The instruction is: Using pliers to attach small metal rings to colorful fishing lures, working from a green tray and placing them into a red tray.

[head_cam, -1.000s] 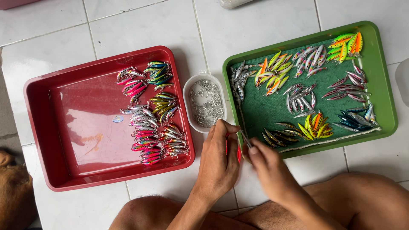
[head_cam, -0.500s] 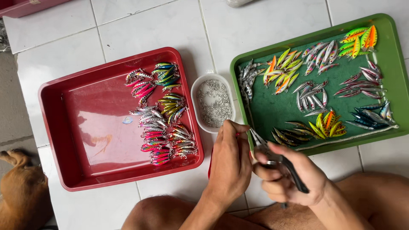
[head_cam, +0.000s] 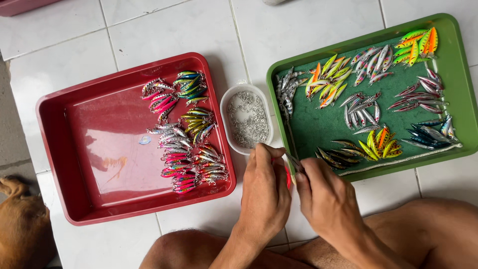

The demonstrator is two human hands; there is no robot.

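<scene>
My left hand [head_cam: 266, 187] pinches a small red fishing lure [head_cam: 288, 175] just below the white tub [head_cam: 230, 130] of small metal rings. My right hand [head_cam: 323, 199] grips thin metal pliers [head_cam: 293, 160], and their tips meet the lure between the two hands. The red tray [head_cam: 89, 154] on the left holds several clusters of pink, silver and green lures along its right side. The green tray [head_cam: 455, 65] on the right holds sorted groups of orange, yellow, silver and dark lures. Both hands hover over the gap between the trays.
White floor tiles lie under everything. My bare knees [head_cam: 428, 224] sit at the bottom edge. A brown furry animal [head_cam: 20, 224] lies at the lower left beside the red tray. A dark red tray corner [head_cam: 20, 6] shows at the top left.
The right hand has brought the pliers up against the lure held by the left hand. Both hands have closed in together. The trays have stayed put.
</scene>
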